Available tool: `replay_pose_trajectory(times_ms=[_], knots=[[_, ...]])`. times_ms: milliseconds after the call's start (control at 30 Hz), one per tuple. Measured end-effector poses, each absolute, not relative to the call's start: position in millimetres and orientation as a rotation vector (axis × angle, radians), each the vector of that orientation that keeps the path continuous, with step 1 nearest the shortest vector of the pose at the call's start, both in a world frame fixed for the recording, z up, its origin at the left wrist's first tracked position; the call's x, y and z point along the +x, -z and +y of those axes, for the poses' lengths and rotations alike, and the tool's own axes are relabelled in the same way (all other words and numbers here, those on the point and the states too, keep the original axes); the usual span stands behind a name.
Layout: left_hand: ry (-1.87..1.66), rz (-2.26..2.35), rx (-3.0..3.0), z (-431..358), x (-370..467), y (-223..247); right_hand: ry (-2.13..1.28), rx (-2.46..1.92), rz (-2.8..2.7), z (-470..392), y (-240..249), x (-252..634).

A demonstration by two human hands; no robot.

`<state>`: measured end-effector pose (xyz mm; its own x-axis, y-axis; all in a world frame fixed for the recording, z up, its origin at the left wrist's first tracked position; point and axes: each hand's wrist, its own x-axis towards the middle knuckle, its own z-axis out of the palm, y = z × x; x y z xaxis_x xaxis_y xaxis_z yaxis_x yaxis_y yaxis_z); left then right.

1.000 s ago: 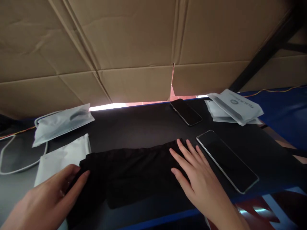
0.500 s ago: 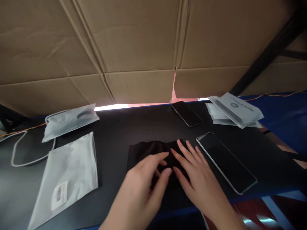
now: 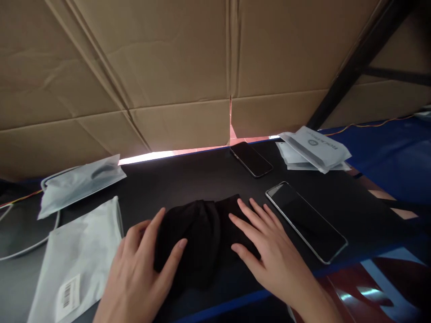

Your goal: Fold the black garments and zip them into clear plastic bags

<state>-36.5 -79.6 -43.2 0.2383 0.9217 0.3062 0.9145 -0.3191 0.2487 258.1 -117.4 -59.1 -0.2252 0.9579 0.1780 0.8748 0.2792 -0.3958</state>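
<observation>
A black cloth [image 3: 198,237] lies on the dark table in front of me, its left part bunched into folds and its right part flatter. My left hand [image 3: 144,255] is at the cloth's left edge, thumb and forefinger spread apart around its side. Resting on the cloth's right part is my right hand [image 3: 266,242], palm down with the fingers spread. Just right of that hand lies a phone in a clear case [image 3: 306,220], screen up.
Behind is a smaller dark phone [image 3: 251,159]. White pouches [image 3: 313,148] are stacked at the back right. Two frosted bags [image 3: 81,255], [image 3: 82,181] and a white cable [image 3: 30,251] lie on the left. Cardboard [image 3: 182,67] stands behind the table.
My left hand has moved left, away from my right hand, uncovering more of the cloth, which is now bunched on its left side. The view has shifted slightly to the right.
</observation>
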Motion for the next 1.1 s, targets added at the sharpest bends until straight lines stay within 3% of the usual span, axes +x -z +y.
replay_pose_trajectory(times_ms=[133, 467, 600, 733, 933, 1100], knots=[[-0.491, 1.835, 2.216, -73.6, -44.0, 28.4, -0.355, -1.652, -2.149, -118.6, 57.5, 260.4], [-0.83, 1.647, 2.537, -86.3, 23.4, -25.7, -0.479, -1.55, -1.934, -121.8, 61.0, 265.5], [-0.843, 1.279, 2.582, -94.2, 64.3, -8.4, -0.552, -1.494, -1.628, -121.4, 67.8, 270.4], [-0.725, 1.348, 2.747, -91.9, 61.0, 29.6, -0.534, -1.502, -1.435, -120.7, 69.2, 272.7], [-0.526, 1.395, 2.812, -90.5, 39.9, 56.1, -0.325, -1.426, -1.836, -124.2, 61.7, 264.9], [-0.729, 1.764, 2.544, -77.0, -38.8, 41.7, -0.209, -1.425, -2.092, -127.5, 59.3, 259.5]])
